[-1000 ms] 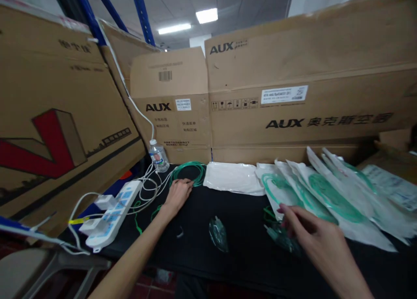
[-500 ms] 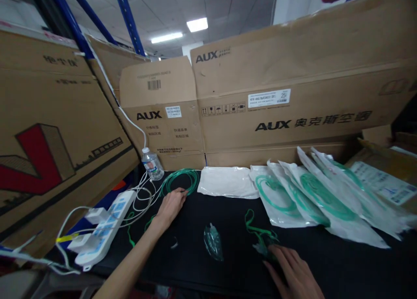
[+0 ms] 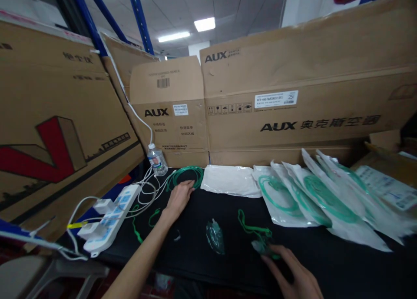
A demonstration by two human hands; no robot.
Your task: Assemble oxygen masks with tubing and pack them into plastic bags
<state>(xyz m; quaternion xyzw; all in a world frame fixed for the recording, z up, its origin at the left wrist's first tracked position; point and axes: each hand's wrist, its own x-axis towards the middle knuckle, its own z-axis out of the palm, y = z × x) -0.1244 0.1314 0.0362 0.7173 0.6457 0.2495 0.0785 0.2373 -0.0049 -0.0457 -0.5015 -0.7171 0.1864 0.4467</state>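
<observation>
My left hand (image 3: 180, 197) reaches to the back of the black table. Its fingers are closed at the near edge of a coil of green tubing (image 3: 178, 174). My right hand (image 3: 295, 270), at the front right, has thumb and fingers curled about a small clear plastic piece (image 3: 259, 247) with a green elastic strap (image 3: 250, 227). The fingers partly cover that piece, so its full shape is hidden. Between the hands lies a clear greenish plastic pouch-like piece (image 3: 215, 238). Green cords (image 3: 137, 229) lie left of my left forearm.
White packets with green tubing (image 3: 280, 199) overlap at the right. A flat white packet (image 3: 230, 181) lies at the back. A power strip (image 3: 112, 220), white cables and a plastic bottle (image 3: 158, 161) stand left. Cardboard panels (image 3: 293, 116) wall the table's back.
The view has shifted slightly. The clear piece with the green strap has moved left a little, and more of it shows beside my right fingers. My left hand stays at the tubing coil.
</observation>
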